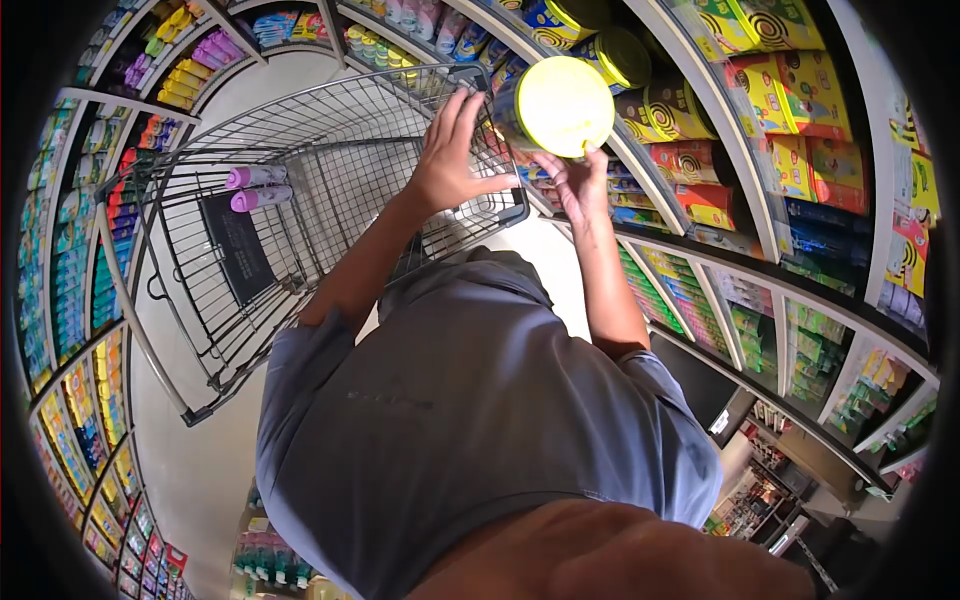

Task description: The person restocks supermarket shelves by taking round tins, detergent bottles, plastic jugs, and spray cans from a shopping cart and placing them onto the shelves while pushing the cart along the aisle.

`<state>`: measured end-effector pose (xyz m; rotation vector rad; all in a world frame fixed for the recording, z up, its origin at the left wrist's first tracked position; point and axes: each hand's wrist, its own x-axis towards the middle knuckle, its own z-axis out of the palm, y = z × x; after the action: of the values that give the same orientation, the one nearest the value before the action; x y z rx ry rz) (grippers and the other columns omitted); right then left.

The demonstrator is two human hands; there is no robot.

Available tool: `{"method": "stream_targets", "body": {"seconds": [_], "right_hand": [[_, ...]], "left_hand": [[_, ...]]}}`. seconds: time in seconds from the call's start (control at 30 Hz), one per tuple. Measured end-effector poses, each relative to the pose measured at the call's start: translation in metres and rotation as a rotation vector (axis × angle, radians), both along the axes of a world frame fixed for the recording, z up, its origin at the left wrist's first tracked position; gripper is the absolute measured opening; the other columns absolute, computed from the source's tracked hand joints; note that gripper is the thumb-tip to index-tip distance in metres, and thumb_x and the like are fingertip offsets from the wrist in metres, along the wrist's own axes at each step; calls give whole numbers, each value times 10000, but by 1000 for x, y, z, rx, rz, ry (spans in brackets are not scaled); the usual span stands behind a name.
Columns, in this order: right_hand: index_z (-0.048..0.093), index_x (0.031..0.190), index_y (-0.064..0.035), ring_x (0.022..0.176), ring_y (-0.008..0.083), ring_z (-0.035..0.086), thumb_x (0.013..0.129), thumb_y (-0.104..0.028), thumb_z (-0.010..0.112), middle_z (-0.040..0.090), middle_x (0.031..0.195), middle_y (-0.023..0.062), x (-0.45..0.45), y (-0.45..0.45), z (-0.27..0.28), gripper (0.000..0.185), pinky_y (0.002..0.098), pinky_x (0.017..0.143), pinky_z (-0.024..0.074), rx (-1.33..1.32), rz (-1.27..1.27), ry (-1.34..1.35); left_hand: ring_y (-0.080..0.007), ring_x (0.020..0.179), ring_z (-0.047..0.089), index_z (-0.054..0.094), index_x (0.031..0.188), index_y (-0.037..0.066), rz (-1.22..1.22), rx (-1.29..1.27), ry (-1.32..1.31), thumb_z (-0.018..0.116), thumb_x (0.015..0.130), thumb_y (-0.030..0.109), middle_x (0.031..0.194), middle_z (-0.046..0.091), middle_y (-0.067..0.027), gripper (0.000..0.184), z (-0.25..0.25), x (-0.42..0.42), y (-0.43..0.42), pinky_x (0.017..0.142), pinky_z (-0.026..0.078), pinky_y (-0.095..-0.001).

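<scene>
A round tub with a bright yellow lid (566,105) is tilted in front of the shelf. My right hand (577,186) grips it from below, with the fingers at its lower edge. My left hand (455,165) is just left of the tub, its thumb and fingers spread, near the end rim of the cart. Two bottles with pink-purple caps (260,187) lie side by side in the metal shopping cart (350,190).
Shelves with yellow and red packs (800,95) and more yellow-lidded tubs (622,58) curve along the right. Other stocked shelves (75,220) stand at the left. The cart's handle (150,320) is at the lower left.
</scene>
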<state>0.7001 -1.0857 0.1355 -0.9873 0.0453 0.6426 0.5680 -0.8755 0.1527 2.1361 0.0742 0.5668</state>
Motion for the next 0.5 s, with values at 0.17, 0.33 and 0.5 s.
{"method": "stream_targets", "body": {"seconds": [0.17,0.33,0.5], "right_hand": [[313,1365,24,1176,557,488,809,-399,716,289,1390,390,66,9,9,808,640,982,484,10,-175,72],[286,1345,-41,1109,531,514,852,-421,674,356,1321,363,128,25,13,733,637,931,495,20,-189,74],[201,1401,-63,1246,561,399,831,-395,709,208,1422,396,170,38,13,832,700,993,404,50,-203,64]], "left_hand": [[-451,1334,399,252,1491,-33,-21,-96,403,762,744,584,1404,427,-307,1095,-114,-54,-3,1116,319,-513],[-476,1283,466,267,1472,-58,-48,32,678,608,817,700,1344,490,-345,1058,-176,-88,-26,1072,381,-508],[-462,1256,505,353,1466,-14,-59,-203,895,527,845,734,1338,511,-340,987,-173,-79,-26,1066,395,-485]]}}
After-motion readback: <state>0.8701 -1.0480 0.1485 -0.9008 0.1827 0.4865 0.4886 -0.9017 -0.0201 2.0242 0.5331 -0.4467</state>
